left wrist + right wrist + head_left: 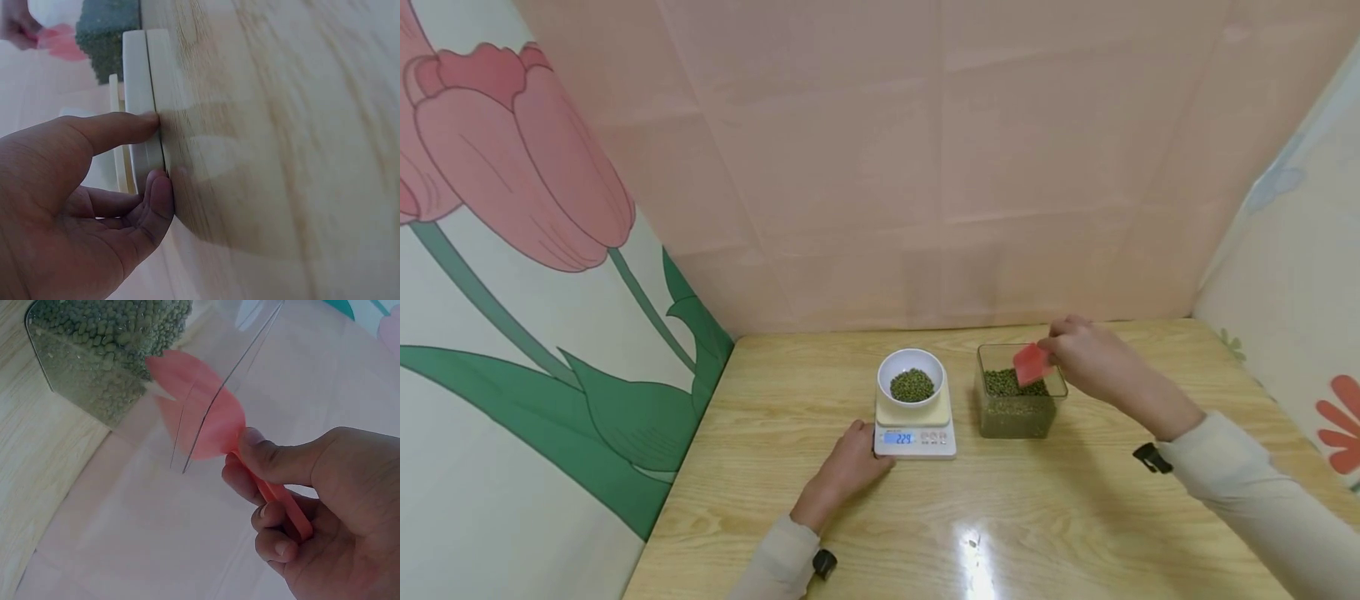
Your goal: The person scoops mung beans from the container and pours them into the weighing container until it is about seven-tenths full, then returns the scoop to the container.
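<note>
My right hand (1090, 358) grips the handle of a red plastic scoop (200, 406), thumb pressed near the base of its blade. The blade tilts down into the clear rectangular container (1018, 421), close over the green mung beans (106, 331). Left of that container stands a white kitchen scale (917, 448) with a lit display. A white bowl (887, 360) sits on its platform, with a heap of mung beans (912, 386) inside. At the scale's front left corner, my left hand (855, 462) holds the edge between thumb and curled fingers.
The wooden table (760, 408) meets a pink paper backdrop (850, 208) just behind the container and scale. A tulip-printed panel (550, 333) bounds the left side, and a flower-printed panel (1285, 275) the right.
</note>
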`<state>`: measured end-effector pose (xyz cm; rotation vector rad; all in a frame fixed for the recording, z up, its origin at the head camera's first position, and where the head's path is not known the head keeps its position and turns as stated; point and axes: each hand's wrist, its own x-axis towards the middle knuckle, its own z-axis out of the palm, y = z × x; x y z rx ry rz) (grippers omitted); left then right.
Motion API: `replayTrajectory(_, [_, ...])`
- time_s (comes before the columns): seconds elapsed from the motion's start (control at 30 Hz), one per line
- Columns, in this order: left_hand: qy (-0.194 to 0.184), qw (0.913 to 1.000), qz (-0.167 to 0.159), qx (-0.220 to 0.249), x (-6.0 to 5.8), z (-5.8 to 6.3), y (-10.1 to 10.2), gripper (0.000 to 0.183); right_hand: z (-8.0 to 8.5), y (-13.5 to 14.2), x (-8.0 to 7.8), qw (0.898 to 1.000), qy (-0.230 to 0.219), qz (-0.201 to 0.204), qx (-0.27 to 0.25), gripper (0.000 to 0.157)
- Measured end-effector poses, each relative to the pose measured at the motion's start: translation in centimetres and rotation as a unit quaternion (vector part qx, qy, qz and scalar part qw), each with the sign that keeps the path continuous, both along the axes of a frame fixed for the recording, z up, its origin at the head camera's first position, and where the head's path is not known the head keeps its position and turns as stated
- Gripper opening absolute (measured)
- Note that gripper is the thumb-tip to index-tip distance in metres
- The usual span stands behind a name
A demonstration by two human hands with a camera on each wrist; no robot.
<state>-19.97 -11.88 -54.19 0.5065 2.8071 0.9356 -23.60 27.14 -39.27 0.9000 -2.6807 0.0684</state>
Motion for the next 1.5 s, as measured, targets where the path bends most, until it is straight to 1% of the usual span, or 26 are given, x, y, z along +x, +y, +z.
replayTrajectory(0.2, [0.004, 1.0000, -0.001, 0.001, 0.1, 0.0, 0.0, 0.047, -0.2, -0.3, 0.2, 0.999, -0.020, -0.016, 0.019, 0.022])
replayTrajectory(0.33, [0.000, 1.0000, 0.001, 0.004, 0.2, 0.0, 0.0, 0.048, -0.4, -0.4, 0.1, 0.999, -0.016, -0.017, 0.023, 0.024])
replayTrajectory(0.43, [-0.002, 1.0000, 0.001, 0.006, 0.2, 0.1, 0.0, 0.048, -0.5, -0.7, 0.1, 0.999, -0.013, -0.017, 0.028, 0.022])
replayTrajectory(0.6, [-0.004, 1.0000, 0.001, 0.007, 0.2, 0.0, 0.0, 0.048, -0.8, -1.0, -0.1, 0.999, -0.023, -0.025, 0.027, 0.019])
replayTrajectory(0.87, [0.005, 1.0000, -0.002, 0.000, 0.1, -0.2, 0.0, 0.047, -1.2, -1.4, -0.1, 0.999, -0.025, -0.029, 0.033, 0.020])
replayTrajectory(1.13, [0.009, 1.0000, -0.002, -0.003, 0.1, 0.0, 0.1, 0.048, -1.7, -1.5, -0.2, 0.999, -0.033, -0.027, 0.028, 0.015])
replayTrajectory(1.23, [0.005, 1.0000, 0.001, -0.004, 0.1, 0.1, 0.1, 0.049, -1.8, -1.6, -0.1, 0.998, -0.039, -0.029, 0.028, 0.014])
replayTrajectory(1.5, [0.001, 1.0000, 0.002, 0.000, 0.2, 0.3, 0.1, 0.051, -1.9, -1.7, -0.3, 0.998, -0.038, -0.030, 0.031, 0.016])
